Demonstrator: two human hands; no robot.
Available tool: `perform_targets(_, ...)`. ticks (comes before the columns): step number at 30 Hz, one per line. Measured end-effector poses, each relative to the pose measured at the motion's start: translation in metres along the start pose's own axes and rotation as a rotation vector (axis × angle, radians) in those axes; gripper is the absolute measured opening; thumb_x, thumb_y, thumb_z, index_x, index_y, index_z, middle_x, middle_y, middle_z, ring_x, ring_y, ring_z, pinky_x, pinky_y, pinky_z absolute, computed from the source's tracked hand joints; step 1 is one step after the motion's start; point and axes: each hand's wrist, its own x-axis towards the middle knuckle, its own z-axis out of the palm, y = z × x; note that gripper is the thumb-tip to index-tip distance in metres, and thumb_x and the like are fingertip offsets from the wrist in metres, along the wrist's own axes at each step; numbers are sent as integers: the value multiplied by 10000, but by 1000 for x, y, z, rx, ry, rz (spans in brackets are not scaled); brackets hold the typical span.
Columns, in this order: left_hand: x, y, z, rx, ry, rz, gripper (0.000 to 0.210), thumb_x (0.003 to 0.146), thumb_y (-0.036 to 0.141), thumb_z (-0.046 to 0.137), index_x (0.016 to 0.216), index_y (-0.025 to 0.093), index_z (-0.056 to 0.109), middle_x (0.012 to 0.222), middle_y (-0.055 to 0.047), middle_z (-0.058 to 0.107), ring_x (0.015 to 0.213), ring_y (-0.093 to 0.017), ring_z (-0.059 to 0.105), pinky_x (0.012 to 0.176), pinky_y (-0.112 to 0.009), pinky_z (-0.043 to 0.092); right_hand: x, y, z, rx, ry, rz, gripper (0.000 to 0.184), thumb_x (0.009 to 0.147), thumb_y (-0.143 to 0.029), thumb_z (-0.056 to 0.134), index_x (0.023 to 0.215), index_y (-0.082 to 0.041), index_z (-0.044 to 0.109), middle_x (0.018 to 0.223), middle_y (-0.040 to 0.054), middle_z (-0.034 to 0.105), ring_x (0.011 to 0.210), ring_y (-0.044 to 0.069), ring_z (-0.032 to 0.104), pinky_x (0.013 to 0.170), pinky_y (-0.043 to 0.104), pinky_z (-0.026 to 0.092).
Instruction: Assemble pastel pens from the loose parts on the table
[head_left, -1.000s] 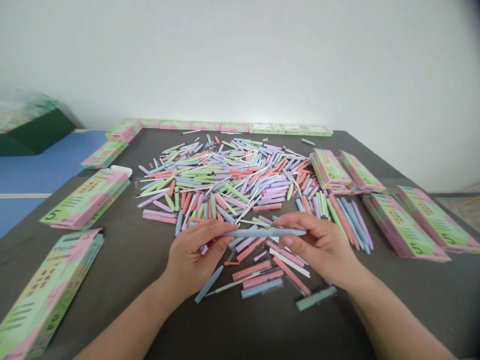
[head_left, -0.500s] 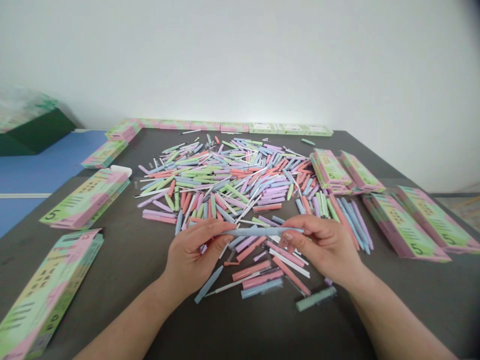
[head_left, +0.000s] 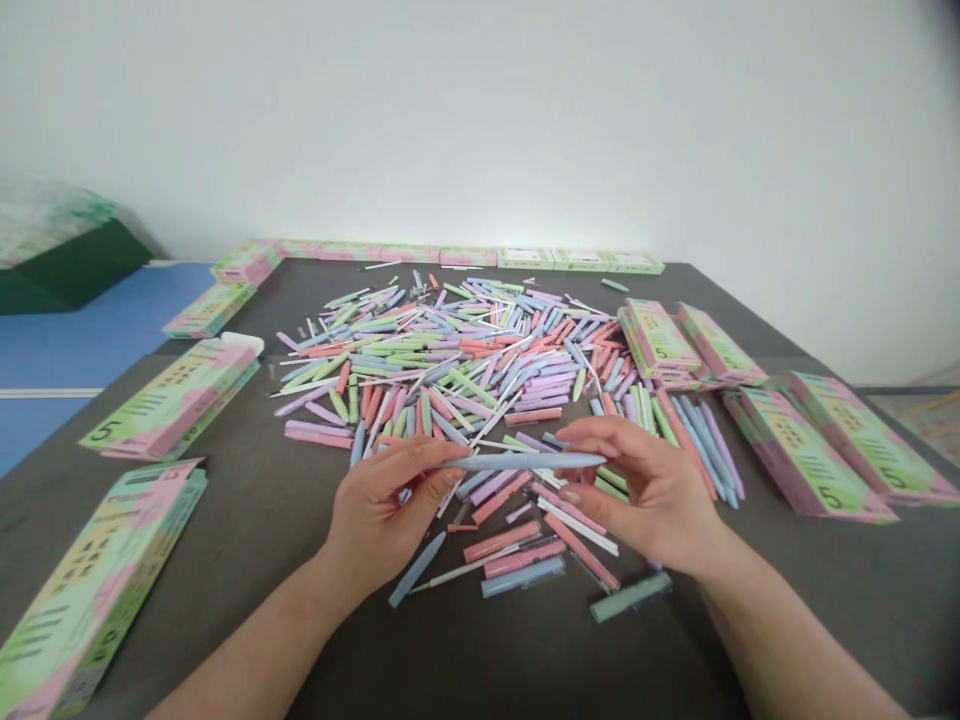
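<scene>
A light blue pen (head_left: pixel 521 462) is held level above the table, its pointed end to the right. My left hand (head_left: pixel 379 510) pinches its left end between thumb and fingers. Around the pointed end, my right hand (head_left: pixel 656 500) has its thumb and fingers apart, not gripping the pen. Below the hands lie pink pen parts (head_left: pixel 502 540), white refills (head_left: pixel 577 525), a blue cap (head_left: pixel 523 577) and a green cap (head_left: pixel 630 597). A short blue barrel (head_left: pixel 417 570) rests under my left hand.
A wide heap of pastel pen parts (head_left: pixel 450 350) covers the table's middle. Printed boxes stand at the left (head_left: pixel 172 395), the right (head_left: pixel 814 450) and along the back edge (head_left: pixel 409 253). A row of assembled-looking pens (head_left: pixel 705 450) lies beside my right hand. A dark green bin (head_left: pixel 75 265) stands far left.
My right thumb and fingers have parted from the pen's right end, which they pinched before. The left hand keeps its hold, and the pen stays nearly in place.
</scene>
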Motion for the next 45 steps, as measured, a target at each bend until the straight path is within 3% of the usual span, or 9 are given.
perform_targets(7, 0, -1, 0, 6, 4, 0, 182, 849, 111, 627, 990, 158, 732, 894, -49, 751, 769, -145, 682, 706, -236, 498, 3, 0, -2, -115, 66, -63, 133, 824, -178, 703, 952, -211, 684, 829, 25, 708, 735, 147, 658, 659, 253, 506)
perform_targets(12, 1, -1, 1, 4, -1, 51, 175, 848, 103, 631, 987, 145, 729, 887, -56, 744, 772, -138, 678, 703, -223, 495, 4, -3, -2, -115, 25, -29, 71, 858, -216, 672, 899, -172, 710, 776, 31, 710, 693, 134, 651, 630, 238, 483)
perform_targets(22, 1, 0, 2, -13, -7, 50, 180, 844, 84, 630, 986, 146, 721, 899, -55, 737, 791, -131, 681, 716, -206, 504, 7, -5, -2, -146, -33, -24, 255, 918, -243, 587, 695, -164, 681, 608, -1, 648, 551, 92, 564, 539, 217, 411)
perform_targets(26, 1, -1, 1, -18, -13, 31, 171, 850, 99, 628, 982, 145, 725, 880, -53, 737, 760, -130, 671, 685, -212, 498, 4, 0, -1, -101, -8, -57, 76, 862, -235, 670, 900, -174, 697, 785, 25, 697, 688, 124, 637, 634, 227, 478)
perform_targets(29, 0, -2, 1, -16, -7, 24, 167, 853, 112, 626, 983, 142, 727, 881, -60, 742, 753, -135, 668, 674, -220, 493, 3, 4, 0, -79, 69, -120, 279, 796, -174, 737, 1061, -202, 655, 945, 45, 699, 825, 155, 661, 726, 256, 511)
perform_targets(35, 0, -1, 1, 3, 1, 13, 172, 859, 138, 622, 989, 161, 733, 903, -64, 753, 774, -153, 681, 694, -240, 501, 5, 2, 0, -91, 87, -198, 220, 799, -100, 711, 992, -203, 687, 834, 42, 694, 745, 162, 656, 663, 286, 505)
perform_targets(45, -1, -1, 3, -9, 10, 5, 167, 852, 137, 633, 976, 177, 738, 909, -63, 751, 801, -157, 696, 715, -235, 529, 4, -1, 0, -107, 33, -103, 61, 861, -204, 656, 894, -179, 701, 728, 38, 687, 631, 154, 620, 599, 286, 481)
